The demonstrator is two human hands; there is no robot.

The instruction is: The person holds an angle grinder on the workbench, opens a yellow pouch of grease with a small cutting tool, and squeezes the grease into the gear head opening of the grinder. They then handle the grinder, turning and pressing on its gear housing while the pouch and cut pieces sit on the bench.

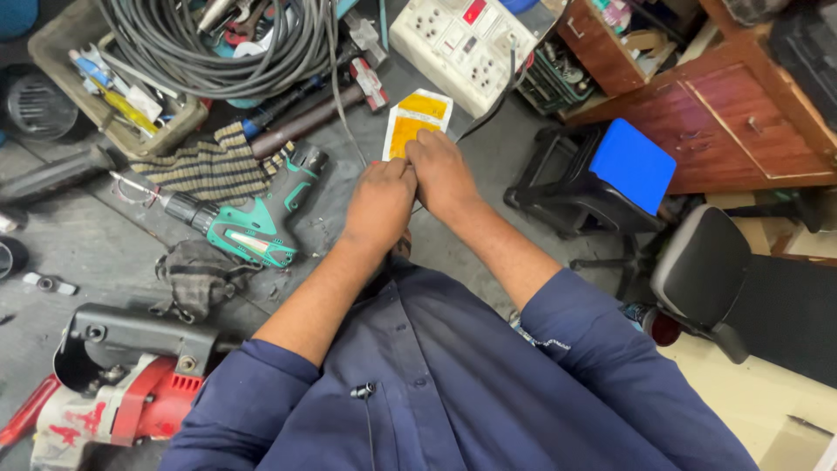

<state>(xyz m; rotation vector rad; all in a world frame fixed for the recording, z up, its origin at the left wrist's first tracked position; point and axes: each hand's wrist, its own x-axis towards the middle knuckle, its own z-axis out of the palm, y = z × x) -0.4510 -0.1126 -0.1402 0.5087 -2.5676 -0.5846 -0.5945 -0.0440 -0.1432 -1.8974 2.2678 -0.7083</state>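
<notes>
Both hands, left hand (pixel 379 202), right hand (pixel 442 173), fingers pinching flat yellow-and-white packet (pixel 418 120) edge.

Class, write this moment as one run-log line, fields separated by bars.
left hand: closed, pressed against right | right hand: closed over yellow-white packet edge | green drill: lying left, untouched | surface: grey workbench

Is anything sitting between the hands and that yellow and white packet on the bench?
Nothing visible: the left hand and right hand are pressed together at the lower edge of the flat yellow and white packet. Whether their fingers actually grip it is hidden.
</notes>
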